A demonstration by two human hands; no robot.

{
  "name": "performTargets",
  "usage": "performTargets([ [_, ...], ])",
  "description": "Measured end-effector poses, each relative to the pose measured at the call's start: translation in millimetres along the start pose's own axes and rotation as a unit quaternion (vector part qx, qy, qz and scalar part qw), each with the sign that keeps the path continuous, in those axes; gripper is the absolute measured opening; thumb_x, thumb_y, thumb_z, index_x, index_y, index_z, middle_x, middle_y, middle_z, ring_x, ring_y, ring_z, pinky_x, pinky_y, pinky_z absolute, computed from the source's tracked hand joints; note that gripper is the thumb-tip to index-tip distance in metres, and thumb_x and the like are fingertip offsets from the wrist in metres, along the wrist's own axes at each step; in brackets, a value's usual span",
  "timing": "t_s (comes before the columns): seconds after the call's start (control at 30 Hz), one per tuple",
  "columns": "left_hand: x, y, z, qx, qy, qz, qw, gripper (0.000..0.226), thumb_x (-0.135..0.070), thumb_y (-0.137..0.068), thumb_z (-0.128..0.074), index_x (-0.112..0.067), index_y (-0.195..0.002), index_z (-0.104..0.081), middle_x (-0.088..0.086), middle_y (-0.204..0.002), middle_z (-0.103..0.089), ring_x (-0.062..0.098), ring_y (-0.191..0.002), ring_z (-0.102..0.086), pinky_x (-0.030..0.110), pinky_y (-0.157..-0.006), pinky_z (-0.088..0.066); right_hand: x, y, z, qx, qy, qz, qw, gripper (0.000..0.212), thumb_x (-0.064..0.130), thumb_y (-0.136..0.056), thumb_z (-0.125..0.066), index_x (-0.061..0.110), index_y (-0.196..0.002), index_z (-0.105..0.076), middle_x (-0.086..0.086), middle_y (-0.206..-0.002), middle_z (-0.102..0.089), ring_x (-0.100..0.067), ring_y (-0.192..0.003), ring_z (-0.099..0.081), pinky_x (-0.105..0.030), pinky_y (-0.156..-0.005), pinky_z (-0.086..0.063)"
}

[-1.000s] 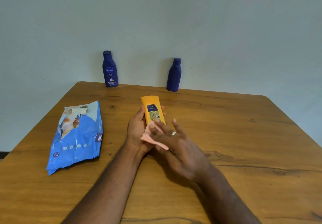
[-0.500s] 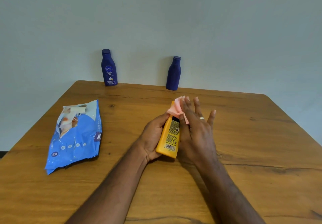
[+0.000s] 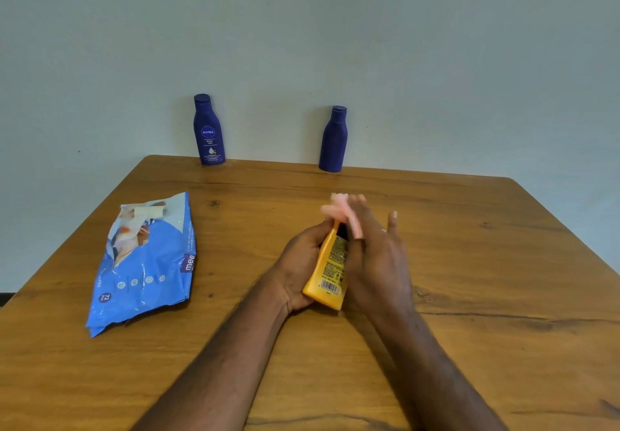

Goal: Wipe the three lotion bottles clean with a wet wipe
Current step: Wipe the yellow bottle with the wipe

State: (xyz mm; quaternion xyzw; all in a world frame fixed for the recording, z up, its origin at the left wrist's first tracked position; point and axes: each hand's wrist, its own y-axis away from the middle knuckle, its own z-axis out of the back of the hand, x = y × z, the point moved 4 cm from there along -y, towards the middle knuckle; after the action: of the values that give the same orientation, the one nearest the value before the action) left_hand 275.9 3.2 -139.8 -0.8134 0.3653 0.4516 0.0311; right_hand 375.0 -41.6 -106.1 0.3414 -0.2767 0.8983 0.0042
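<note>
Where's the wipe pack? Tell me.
In the head view, the pack lies flat on the table's left side, left of the hands, apart from them.

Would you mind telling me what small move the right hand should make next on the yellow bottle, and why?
Probably draw the pink wipe back down the yellow bottle. The right hand presses it at the bottle's far end, while the left hand holds the bottle off the table, so the printed side nearer the barcode remains uncovered.
</note>
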Motion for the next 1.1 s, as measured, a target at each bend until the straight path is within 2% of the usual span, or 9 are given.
performTargets([
  [0.07, -0.4, -1.4, 3.5, -0.015, -0.012, 0.003, 1.000, 0.057, -0.049, -0.103, -0.043, -0.002, -0.127, -0.064, 0.016, -0.103, -0.069, 0.024, -0.086, -0.066, 0.036, -0.072, -0.053, -23.6, -2.3, 20.1, -0.070, -0.016, -0.128, 0.989, 0.026, 0.022, -0.105, -0.050, 0.022, -0.127, -0.063, 0.000, -0.102, -0.075, -0.007, -0.081, -0.070, -0.027, -0.080, -0.055],
  [0.13, -3.1, -1.8, 6.7, -0.025, -0.016, 0.001, 1.000, 0.059, -0.050, -0.104, -0.039, 0.000, -0.126, -0.063, 0.017, -0.104, -0.070, 0.024, -0.085, -0.066, 0.035, -0.068, -0.054, -45.3, -5.2, 42.5, -0.122, 0.032, -0.198, 0.972, 0.027, 0.029, -0.105, -0.049, 0.019, -0.121, -0.067, -0.001, -0.088, -0.073, -0.012, -0.067, -0.062, -0.027, -0.056, -0.043],
  [0.37, -1.3, 3.5, -2.1, 0.023, -0.030, 0.015, 0.999, 0.057, -0.048, -0.104, -0.040, -0.001, -0.128, -0.062, 0.015, -0.102, -0.070, 0.023, -0.085, -0.066, 0.035, -0.070, -0.053, -22.1, -2.9, 31.5, -0.107, -0.072, -0.127, 0.983, 0.036, 0.024, -0.105, -0.049, 0.030, -0.140, -0.056, 0.016, -0.084, -0.068, -0.002, -0.067, -0.064, -0.020, -0.054, -0.051],
  [0.43, 0.9, 5.2, -4.5, 0.027, -0.032, 0.019, 0.999, 0.050, -0.047, -0.103, -0.042, -0.008, -0.121, -0.067, 0.012, -0.096, -0.070, 0.023, -0.082, -0.066, 0.035, -0.071, -0.053, -11.5, 1.0, 11.3, -0.025, -0.077, -0.089, 0.993, 0.044, 0.022, -0.105, -0.050, 0.032, -0.147, -0.046, 0.010, -0.116, -0.071, 0.000, -0.098, -0.068, -0.026, -0.074, -0.061],
  [0.53, -0.8, 5.5, -4.1, 0.021, 0.005, 0.015, 1.000, 0.049, -0.046, -0.103, -0.046, -0.010, -0.127, -0.067, 0.012, -0.101, -0.070, 0.025, -0.089, -0.068, 0.037, -0.080, -0.053, -7.1, 1.9, -4.6, 0.056, -0.020, -0.039, 0.997, 0.055, 0.019, -0.105, -0.046, 0.029, -0.156, -0.026, 0.010, -0.164, -0.025, -0.007, -0.153, -0.019, -0.043, -0.122, -0.031],
  [0.73, -8.1, 5.6, -1.0, 0.019, -0.009, -0.037, 0.999, 0.042, -0.043, -0.101, -0.054, -0.013, -0.127, -0.069, 0.013, -0.108, -0.072, 0.027, -0.100, -0.071, 0.041, -0.087, -0.054, 2.3, 0.4, -12.4, 0.123, 0.025, 0.041, 0.991, 0.054, 0.023, -0.107, -0.041, 0.035, -0.152, -0.014, 0.017, -0.163, -0.007, 0.000, -0.153, 0.007, -0.048, -0.128, -0.002],
  [0.97, -9.8, 4.4, -10.5, 0.020, -0.050, -0.131, 0.990, 0.040, -0.036, -0.104, -0.047, -0.015, -0.133, -0.065, 0.020, -0.123, -0.067, 0.031, -0.110, -0.066, 0.048, -0.097, -0.050, -5.1, 1.5, -2.2, 0.045, -0.010, -0.036, 0.998, 0.047, 0.031, -0.108, -0.039, 0.032, -0.154, -0.028, 0.016, -0.159, -0.026, -0.006, -0.152, -0.019, -0.045, -0.126, -0.005],
  [1.03, -12.3, 5.2, -7.8, 0.012, -0.066, -0.142, 0.988, 0.045, -0.041, -0.100, -0.049, -0.013, -0.130, -0.064, 0.016, -0.110, -0.069, 0.026, -0.093, -0.068, 0.041, -0.082, -0.054, -15.7, 1.6, -4.3, 0.050, -0.035, -0.098, 0.993, 0.045, 0.042, -0.108, -0.034, 0.032, -0.150, -0.043, 0.006, -0.149, -0.053, -0.015, -0.142, -0.045, -0.048, -0.121, -0.029],
  [1.1, -13.4, 5.5, -4.3, 0.001, -0.079, -0.141, 0.987, 0.053, -0.048, -0.094, -0.051, -0.007, -0.127, -0.062, 0.015, -0.100, -0.066, 0.023, -0.081, -0.064, 0.036, -0.070, -0.053, -21.7, 3.4, -5.2, 0.051, -0.114, -0.157, 0.980, 0.039, 0.046, -0.106, -0.035, 0.028, -0.130, -0.059, 0.001, -0.106, -0.073, -0.012, -0.102, -0.069, -0.037, -0.082, -0.058],
])
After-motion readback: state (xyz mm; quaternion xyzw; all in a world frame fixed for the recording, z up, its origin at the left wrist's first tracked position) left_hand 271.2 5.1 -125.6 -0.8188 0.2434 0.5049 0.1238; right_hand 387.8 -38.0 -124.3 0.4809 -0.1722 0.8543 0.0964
